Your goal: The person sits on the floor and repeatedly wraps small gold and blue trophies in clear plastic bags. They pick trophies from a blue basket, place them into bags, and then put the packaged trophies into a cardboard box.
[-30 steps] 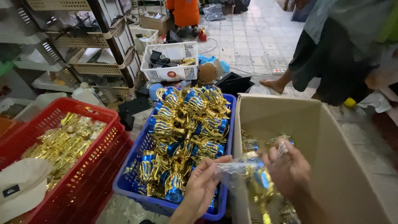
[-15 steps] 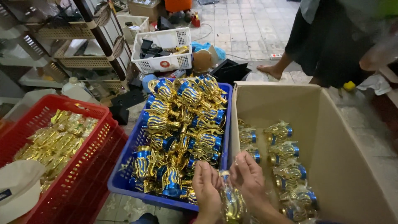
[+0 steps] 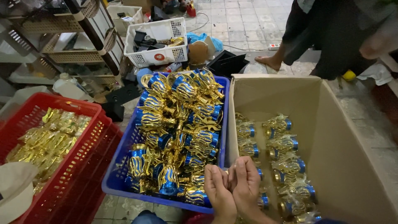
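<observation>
Pressed together, left hand (image 3: 219, 191) and right hand (image 3: 244, 182), at the seam between blue crate (image 3: 120, 182) and cardboard box (image 3: 331, 137); could not tell whether either grip clenched anything, palms hidden. Heaped loose in the crate, gold-and-blue ornaments (image 3: 178, 124); laid in neat rows in the box, wrapped ornaments (image 3: 282, 145), apparently for packing. Kept apart alongside, red crate (image 3: 83, 145) of gold packets.

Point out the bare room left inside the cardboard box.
In the cardboard box, the floor lies bare along the right wall and across the far end, beyond the two rows of wrapped gold-and-blue ornaments. The near left corner is crowded: both hands, left hand and right hand, meet there. The blue crate is heaped full.
</observation>
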